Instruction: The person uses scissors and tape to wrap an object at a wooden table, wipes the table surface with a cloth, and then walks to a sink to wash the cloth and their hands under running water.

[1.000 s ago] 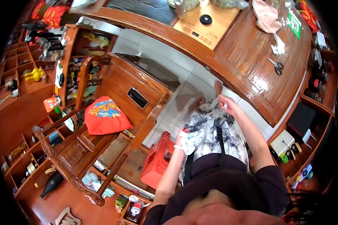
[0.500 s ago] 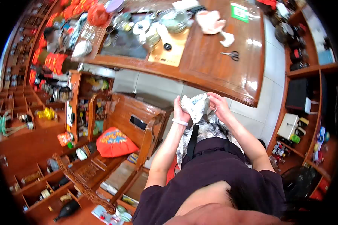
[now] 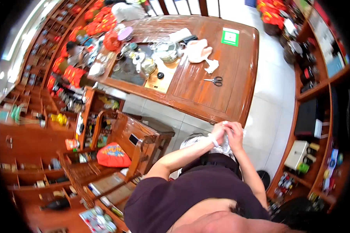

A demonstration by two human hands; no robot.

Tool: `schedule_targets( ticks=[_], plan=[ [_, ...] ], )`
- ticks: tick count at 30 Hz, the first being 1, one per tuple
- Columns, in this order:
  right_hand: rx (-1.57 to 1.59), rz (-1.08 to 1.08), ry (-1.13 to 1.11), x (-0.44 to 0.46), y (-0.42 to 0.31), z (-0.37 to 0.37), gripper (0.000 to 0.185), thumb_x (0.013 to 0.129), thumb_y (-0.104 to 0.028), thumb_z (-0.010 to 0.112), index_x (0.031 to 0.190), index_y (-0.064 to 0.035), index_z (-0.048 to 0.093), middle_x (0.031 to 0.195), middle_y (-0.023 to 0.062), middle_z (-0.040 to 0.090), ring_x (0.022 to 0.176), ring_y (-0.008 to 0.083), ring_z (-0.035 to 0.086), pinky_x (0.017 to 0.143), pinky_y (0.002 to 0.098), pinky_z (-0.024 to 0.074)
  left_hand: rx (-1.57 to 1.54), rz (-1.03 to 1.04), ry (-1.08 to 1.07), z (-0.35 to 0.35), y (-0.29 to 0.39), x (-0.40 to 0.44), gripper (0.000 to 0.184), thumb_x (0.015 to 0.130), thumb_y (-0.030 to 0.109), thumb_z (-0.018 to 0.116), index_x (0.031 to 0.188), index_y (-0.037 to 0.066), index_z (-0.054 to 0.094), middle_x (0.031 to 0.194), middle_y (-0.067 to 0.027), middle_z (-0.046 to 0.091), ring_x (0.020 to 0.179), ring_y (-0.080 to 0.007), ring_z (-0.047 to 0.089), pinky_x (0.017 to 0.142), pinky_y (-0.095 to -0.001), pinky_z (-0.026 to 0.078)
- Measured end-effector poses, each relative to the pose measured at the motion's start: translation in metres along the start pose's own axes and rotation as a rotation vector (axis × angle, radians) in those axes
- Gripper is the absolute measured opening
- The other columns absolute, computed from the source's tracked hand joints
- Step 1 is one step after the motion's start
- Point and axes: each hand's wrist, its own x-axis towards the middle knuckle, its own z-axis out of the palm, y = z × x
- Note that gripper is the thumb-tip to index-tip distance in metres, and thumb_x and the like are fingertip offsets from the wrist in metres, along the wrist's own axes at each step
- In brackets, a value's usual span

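My left hand [image 3: 218,133] and my right hand [image 3: 234,134] are together just off the table's front edge, near its right corner. Fingers of both are closed round a crumpled white cloth [image 3: 225,146], which shows partly below them. A white band circles my left wrist. On the wooden table [image 3: 206,93] lie black-handled scissors [image 3: 217,81], with a pink cloth [image 3: 198,50] and a white crumpled piece [image 3: 211,66] farther back.
A green-framed card [image 3: 230,37] lies at the table's back right. Glass pots [image 3: 167,51] and a kettle [image 3: 147,66] stand at the left. A wooden chair [image 3: 132,128] with a red cushion [image 3: 113,154] is at lower left; shelves [image 3: 323,87] line the right.
My hands have come together and moved right, bunching the white cloth that was spread between them. The view has swung, showing more of the table and the floor beyond.
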Motion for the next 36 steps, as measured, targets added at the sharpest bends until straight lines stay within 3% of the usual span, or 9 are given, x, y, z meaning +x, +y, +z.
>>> schedule_targets(
  ticks=[4,10,14,19,22,26,32,34,36],
  plan=[
    [0.122,0.311,0.111,-0.011,0.04,-0.09,0.008,0.07,-0.005,0.056,0.076,-0.0006,0.055,0.077,0.011,0.052,0.079,0.0245,0.048,0.072,0.031,0.0381,-0.117,-0.211,-0.012,0.082,-0.055,0.03,0.011,0.076,0.005,0.045,0.083,0.003,0.053,0.08,-0.0054,0.055,0.077,-0.0153,0.051,0.069,-0.0274,0.042],
    [-0.041,0.24,0.293,-0.01,0.101,-0.173,0.025,0.064,-0.011,0.065,0.08,0.0001,0.048,0.08,0.0086,0.05,0.086,0.0215,0.045,0.075,0.0297,0.0359,-0.18,-0.291,-0.036,0.158,-0.094,0.058,0.016,0.08,0.016,0.05,0.088,0.003,0.054,0.085,-0.0054,0.055,0.08,-0.0147,0.052,0.073,-0.0285,0.04],
    [0.164,0.528,0.0,0.009,0.129,-0.177,0.028,0.062,-0.013,0.067,0.078,-0.0013,0.047,0.069,0.0027,0.046,0.064,0.0139,0.044,0.058,0.026,0.0374,-0.018,-0.153,0.125,0.151,-0.098,0.07,0.011,0.075,0.008,0.055,0.083,0.001,0.053,0.078,-0.0062,0.056,0.073,-0.0161,0.055,0.063,-0.0291,0.045],
    [0.086,0.281,-0.19,0.036,0.15,-0.154,0.011,0.061,-0.003,0.057,0.065,-0.0013,0.047,0.063,0.013,0.051,0.06,0.0285,0.052,0.054,0.0342,0.0402,-0.077,-0.093,0.219,0.133,-0.097,0.092,0.011,0.077,0.017,0.053,0.08,0.007,0.053,0.078,-0.0035,0.055,0.072,-0.0138,0.054,0.063,-0.0276,0.043],
    [0.035,0.116,-0.189,0.055,0.164,-0.15,0.009,0.062,-0.002,0.058,0.063,-0.0008,0.049,0.06,0.0097,0.05,0.052,0.0184,0.048,0.048,0.0274,0.0376,-0.175,-0.182,0.241,0.138,-0.093,0.115,0.018,0.078,0.029,0.052,0.082,0.011,0.053,0.081,-0.0026,0.055,0.074,-0.0144,0.054,0.065,-0.0291,0.043],
    [-0.031,0.009,-0.168,0.104,0.189,-0.165,0.009,0.061,0.0,0.059,0.063,-0.0015,0.05,0.061,0.0102,0.051,0.054,0.022,0.05,0.047,0.0298,0.0385,-0.245,-0.362,0.15,0.138,-0.098,0.171,0.03,0.081,0.042,0.044,0.09,0.015,0.051,0.081,-0.0017,0.056,0.075,-0.0146,0.054,0.069,-0.0294,0.043],
    [-0.148,0.039,-0.437,0.188,0.211,-0.195,0.007,0.061,-0.004,0.06,0.066,-0.0033,0.055,0.067,0.0095,0.055,0.062,0.0252,0.053,0.058,0.0347,0.0416,-0.343,-0.389,0.02,0.172,-0.056,0.235,0.032,0.081,0.04,0.045,0.093,0.011,0.051,0.088,-0.004,0.056,0.078,-0.0138,0.055,0.068,-0.0297,0.045],
    [-0.224,-0.279,-0.466,0.211,0.209,-0.193,0.008,0.063,-0.008,0.062,0.067,-0.0027,0.057,0.067,0.0086,0.055,0.067,0.0215,0.053,0.063,0.033,0.0401,-0.302,-0.175,0.103,0.167,-0.049,0.251,0.033,0.081,0.036,0.046,0.092,0.006,0.051,0.087,-0.0063,0.056,0.078,-0.0141,0.055,0.068,-0.0292,0.046],
    [-0.159,-0.209,-0.545,0.223,0.208,-0.18,0.011,0.066,-0.013,0.06,0.071,-0.0031,0.06,0.073,0.0071,0.058,0.079,0.0214,0.052,0.077,0.037,0.0356,-0.325,-0.104,0.182,0.154,-0.039,0.26,0.033,0.082,0.033,0.046,0.091,0.002,0.051,0.083,-0.0084,0.057,0.077,-0.0154,0.055,0.069,-0.0293,0.046]
  ],
)
